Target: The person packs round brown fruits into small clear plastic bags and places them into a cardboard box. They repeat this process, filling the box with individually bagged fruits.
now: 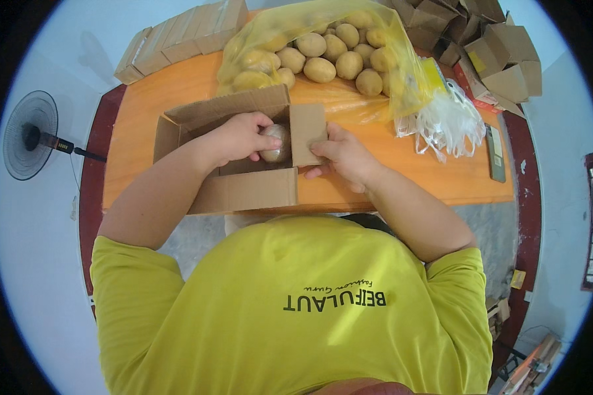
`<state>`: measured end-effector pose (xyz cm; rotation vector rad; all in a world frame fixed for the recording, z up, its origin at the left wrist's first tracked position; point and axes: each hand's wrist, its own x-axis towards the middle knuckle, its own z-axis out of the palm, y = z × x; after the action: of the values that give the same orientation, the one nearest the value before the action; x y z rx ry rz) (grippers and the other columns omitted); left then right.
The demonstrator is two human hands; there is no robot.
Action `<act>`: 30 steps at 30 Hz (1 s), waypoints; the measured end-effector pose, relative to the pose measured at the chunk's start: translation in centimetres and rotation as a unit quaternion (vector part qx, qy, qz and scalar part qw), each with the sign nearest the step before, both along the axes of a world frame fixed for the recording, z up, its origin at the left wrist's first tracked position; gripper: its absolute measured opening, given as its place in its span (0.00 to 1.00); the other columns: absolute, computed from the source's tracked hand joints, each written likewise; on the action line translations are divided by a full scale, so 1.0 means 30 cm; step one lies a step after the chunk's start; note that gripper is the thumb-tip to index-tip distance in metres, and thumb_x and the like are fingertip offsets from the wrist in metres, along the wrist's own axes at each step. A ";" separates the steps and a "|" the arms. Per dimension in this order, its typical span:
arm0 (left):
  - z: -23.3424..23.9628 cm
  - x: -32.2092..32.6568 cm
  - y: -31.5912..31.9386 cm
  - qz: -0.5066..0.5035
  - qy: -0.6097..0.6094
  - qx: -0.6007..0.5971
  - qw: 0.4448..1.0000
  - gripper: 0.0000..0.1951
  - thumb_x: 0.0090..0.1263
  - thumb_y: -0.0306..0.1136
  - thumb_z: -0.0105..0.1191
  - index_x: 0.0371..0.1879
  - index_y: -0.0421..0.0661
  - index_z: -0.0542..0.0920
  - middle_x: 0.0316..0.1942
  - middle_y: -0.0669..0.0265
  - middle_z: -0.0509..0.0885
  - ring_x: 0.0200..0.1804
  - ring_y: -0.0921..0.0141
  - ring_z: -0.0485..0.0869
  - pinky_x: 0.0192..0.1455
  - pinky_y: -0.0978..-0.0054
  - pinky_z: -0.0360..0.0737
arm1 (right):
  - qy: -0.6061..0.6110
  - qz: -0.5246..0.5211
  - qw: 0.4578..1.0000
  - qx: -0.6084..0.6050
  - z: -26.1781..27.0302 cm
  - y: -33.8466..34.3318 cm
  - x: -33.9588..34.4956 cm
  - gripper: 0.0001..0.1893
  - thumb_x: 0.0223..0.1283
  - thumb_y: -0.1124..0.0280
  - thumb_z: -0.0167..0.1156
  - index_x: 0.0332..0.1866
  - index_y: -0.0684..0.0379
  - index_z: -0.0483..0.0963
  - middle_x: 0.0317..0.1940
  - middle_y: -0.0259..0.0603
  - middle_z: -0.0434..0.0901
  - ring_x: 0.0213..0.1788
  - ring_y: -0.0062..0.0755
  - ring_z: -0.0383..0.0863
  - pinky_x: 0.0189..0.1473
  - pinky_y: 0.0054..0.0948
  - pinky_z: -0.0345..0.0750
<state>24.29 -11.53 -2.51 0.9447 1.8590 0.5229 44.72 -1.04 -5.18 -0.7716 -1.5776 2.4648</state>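
An open cardboard box [247,190] stands at the table's near edge with its flaps spread. My left hand [244,136] reaches into it and grips a round fruit [275,143] in shiny clear wrapping, at the box's right end. My right hand [343,155] pinches the right end flap [307,133] between thumb and fingers. Part of the box's inside is hidden behind my left hand and forearm. Beyond the box, a yellow plastic bag [405,74] lies with its mouth towards me, full of several round yellow-brown fruits [319,70].
Closed cardboard boxes [183,37] stand in a row at the back left of the orange table [138,123]. White plastic bags [449,116] and a phone-like flat object [495,153] lie to the right. Open cartons [504,49] are piled back right. A fan [31,136] stands left.
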 end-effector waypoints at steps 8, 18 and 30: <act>-0.022 -0.031 0.008 -0.026 0.018 0.005 0.999 0.20 0.68 0.32 0.60 0.56 0.37 0.74 0.41 0.63 0.83 0.38 0.75 0.81 0.37 0.77 0.80 | -0.004 0.013 1.000 0.016 -0.010 0.012 -0.008 0.22 0.65 0.73 0.53 0.63 0.61 0.61 0.49 0.44 0.78 0.42 0.38 0.86 0.35 0.28 0.83; 0.047 0.004 -0.036 -0.108 0.182 0.081 0.974 0.27 0.57 0.31 0.70 0.55 0.40 0.75 0.41 0.58 0.84 0.43 0.66 0.82 0.49 0.69 0.80 | -0.036 0.034 0.999 0.023 0.009 0.022 0.002 0.22 0.66 0.72 0.53 0.63 0.63 0.61 0.49 0.47 0.80 0.45 0.39 0.85 0.38 0.29 0.83; 0.141 0.056 -0.062 -0.161 0.243 0.134 0.947 0.26 0.60 0.30 0.66 0.58 0.40 0.73 0.44 0.56 0.81 0.44 0.67 0.81 0.51 0.70 0.80 | -0.015 -0.006 0.977 0.213 0.105 0.111 0.186 0.15 0.67 0.66 0.58 0.53 0.63 0.72 0.33 0.35 0.80 0.30 0.20 0.78 0.32 0.22 0.76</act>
<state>25.96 -13.37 1.73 1.6464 2.0296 0.3644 50.32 2.28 -2.02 -0.7405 -2.0045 1.9998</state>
